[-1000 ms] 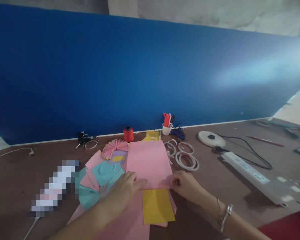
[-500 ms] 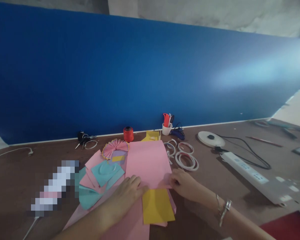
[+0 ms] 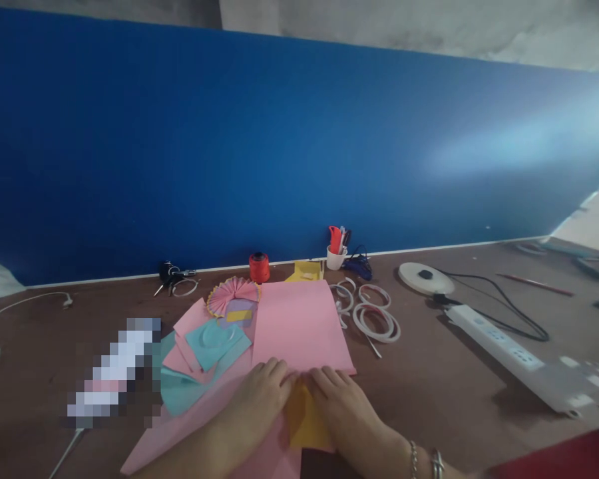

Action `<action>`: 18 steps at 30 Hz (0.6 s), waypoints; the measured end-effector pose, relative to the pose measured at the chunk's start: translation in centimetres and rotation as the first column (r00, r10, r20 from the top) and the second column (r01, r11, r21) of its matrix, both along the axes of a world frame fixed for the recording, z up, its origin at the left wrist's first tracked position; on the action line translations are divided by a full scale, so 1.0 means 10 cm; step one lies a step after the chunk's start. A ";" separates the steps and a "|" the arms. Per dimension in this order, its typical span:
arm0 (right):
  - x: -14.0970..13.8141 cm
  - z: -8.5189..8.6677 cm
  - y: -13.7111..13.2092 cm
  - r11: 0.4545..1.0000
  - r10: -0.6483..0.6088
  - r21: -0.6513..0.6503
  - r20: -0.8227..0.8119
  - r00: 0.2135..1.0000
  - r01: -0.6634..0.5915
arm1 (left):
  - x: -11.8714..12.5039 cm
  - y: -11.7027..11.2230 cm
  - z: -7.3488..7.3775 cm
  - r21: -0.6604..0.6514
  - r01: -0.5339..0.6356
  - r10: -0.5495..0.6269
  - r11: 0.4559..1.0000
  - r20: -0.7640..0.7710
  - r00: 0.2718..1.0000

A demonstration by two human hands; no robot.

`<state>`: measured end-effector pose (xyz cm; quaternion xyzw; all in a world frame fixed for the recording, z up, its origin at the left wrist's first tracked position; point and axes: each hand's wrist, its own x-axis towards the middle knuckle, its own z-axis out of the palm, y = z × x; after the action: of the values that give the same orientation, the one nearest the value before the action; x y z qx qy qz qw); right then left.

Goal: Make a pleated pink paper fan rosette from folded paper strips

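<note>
A pink sheet of paper [image 3: 297,319] lies in front of me, its near edge under both hands. My left hand [image 3: 264,394] is closed on that edge, fingers bent and thumb pointing right. My right hand [image 3: 344,402] is closed on the edge beside it, and the thumbs nearly meet. The fingers hide part of the edge. Below them a yellow paper [image 3: 307,426] shows between the hands, partly covered by the right one. A larger pink sheet [image 3: 274,456] spreads under my left forearm.
Left of the sheet lie teal papers [image 3: 177,392] and a pleated pink paper fan [image 3: 232,296]. Behind are a red spool [image 3: 259,267] and a white cup [image 3: 335,258] of pens. Tape rolls [image 3: 377,324] and a power strip [image 3: 499,342] lie right; keys [image 3: 170,276] sit far left.
My right hand has moved left from the pink sheet's right corner to its middle, beside my left hand. It now covers part of the yellow paper. The view has shifted slightly.
</note>
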<state>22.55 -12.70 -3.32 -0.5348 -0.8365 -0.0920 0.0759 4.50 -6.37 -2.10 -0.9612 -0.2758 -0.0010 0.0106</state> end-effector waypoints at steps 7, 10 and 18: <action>0.29 -0.02 -0.12 0.988 -0.155 -0.003 0.014 0.988 0.155 | -0.21 -0.04 -0.09 0.091 -0.081 0.090 0.993 -0.094 0.991; 0.32 0.11 -0.10 0.972 -0.215 -0.080 0.071 0.974 0.220 | -0.27 -0.05 0.02 0.056 -0.147 0.153 0.988 -0.114 0.982; 0.30 0.33 0.08 0.974 -0.052 -0.211 0.144 0.988 0.082 | -0.05 -0.05 0.40 -0.012 -0.118 0.114 0.993 -0.186 0.976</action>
<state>25.50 -11.89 0.00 -0.5601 -0.8263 -0.0398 -0.0438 3.99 -6.92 1.87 -0.9394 -0.3291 0.0921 0.0251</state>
